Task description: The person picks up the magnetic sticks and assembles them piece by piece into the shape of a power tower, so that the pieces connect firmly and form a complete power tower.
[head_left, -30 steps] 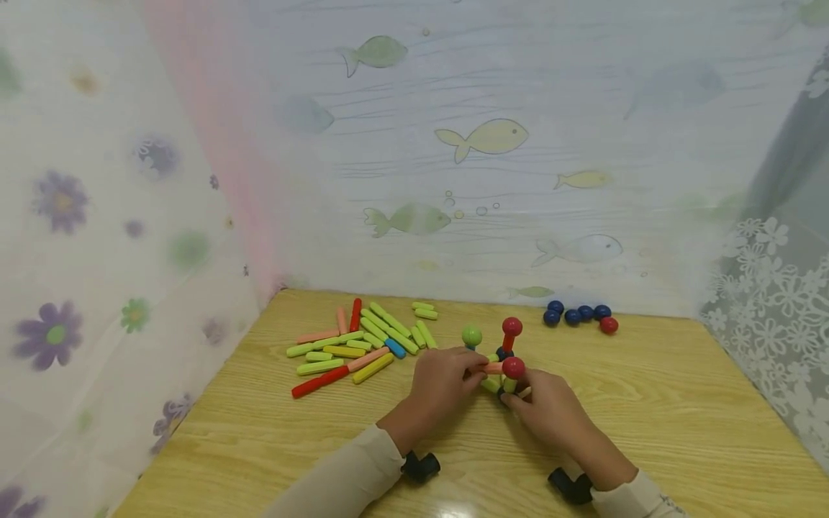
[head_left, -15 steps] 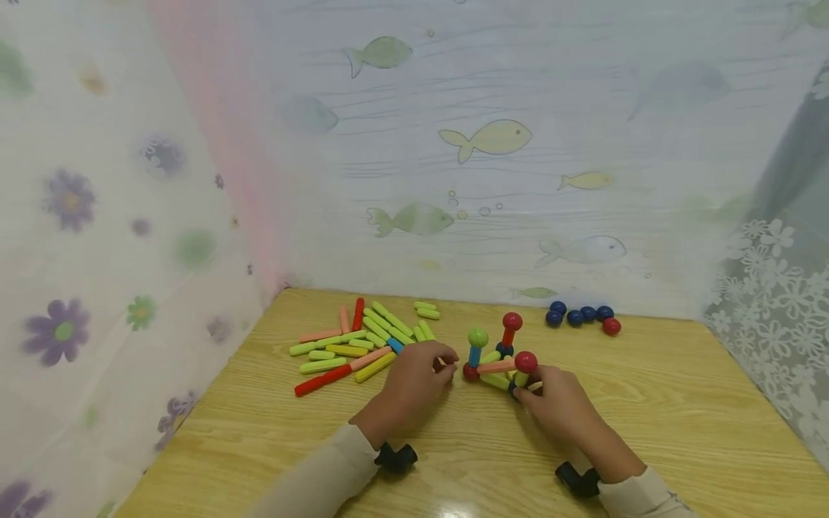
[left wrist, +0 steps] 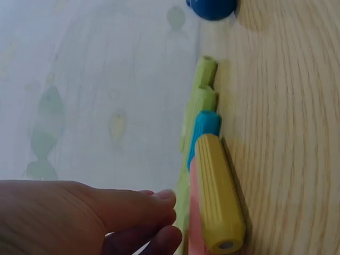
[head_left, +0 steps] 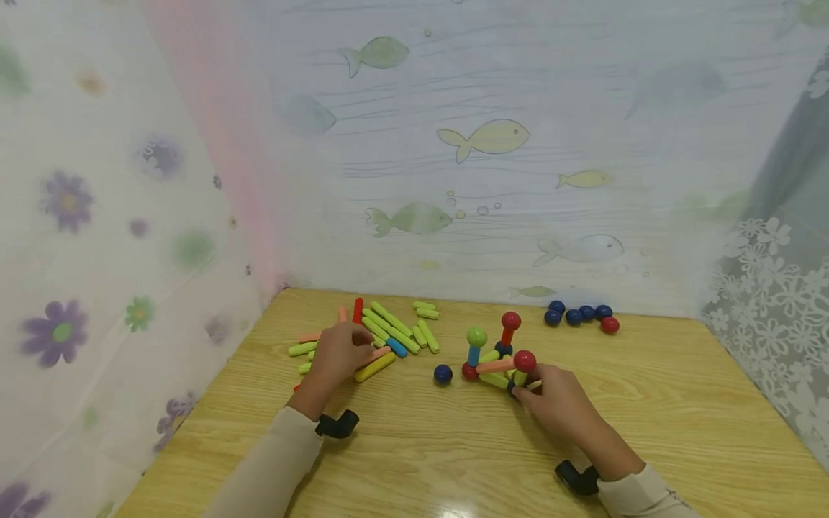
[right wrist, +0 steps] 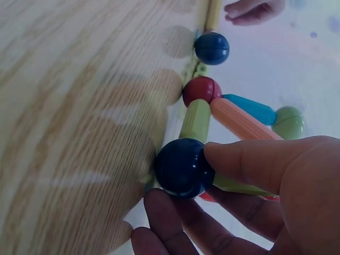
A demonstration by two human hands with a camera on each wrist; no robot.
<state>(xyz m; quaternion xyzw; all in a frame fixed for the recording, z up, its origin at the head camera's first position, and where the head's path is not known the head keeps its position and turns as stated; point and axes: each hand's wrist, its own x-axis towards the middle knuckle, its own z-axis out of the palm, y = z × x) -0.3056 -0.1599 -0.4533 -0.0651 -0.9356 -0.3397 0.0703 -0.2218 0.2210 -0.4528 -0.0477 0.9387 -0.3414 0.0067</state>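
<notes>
My left hand (head_left: 340, 354) hovers over the pile of magnetic sticks, fingers bent and nothing visible between them; a yellow stick (left wrist: 220, 194) and a salmon stick (left wrist: 195, 218) lie right by its fingertips. With thumb and fingers, my right hand (head_left: 560, 403) pinches a dark blue ball (right wrist: 180, 167) at the near right corner of a ball-and-stick frame. That frame has a red corner ball (head_left: 470, 370), a slanting salmon stick (head_left: 495, 365), and uprights topped by a green ball (head_left: 476, 336) and two red balls (head_left: 511, 321). Its far right side is partly hidden by my right hand.
A loose dark blue ball (head_left: 443, 374) sits just left of the frame. Several blue balls (head_left: 573, 316) and one red ball (head_left: 610, 325) lie at the table's back right. Short green sticks (head_left: 425, 311) lie at the back. A printed curtain (head_left: 401, 144) borders the table (head_left: 414, 460).
My left hand has left the frame and moved left to the stick pile. The loose blue ball beside the frame now shows. My right hand and the frame shifted slightly right, then stayed.
</notes>
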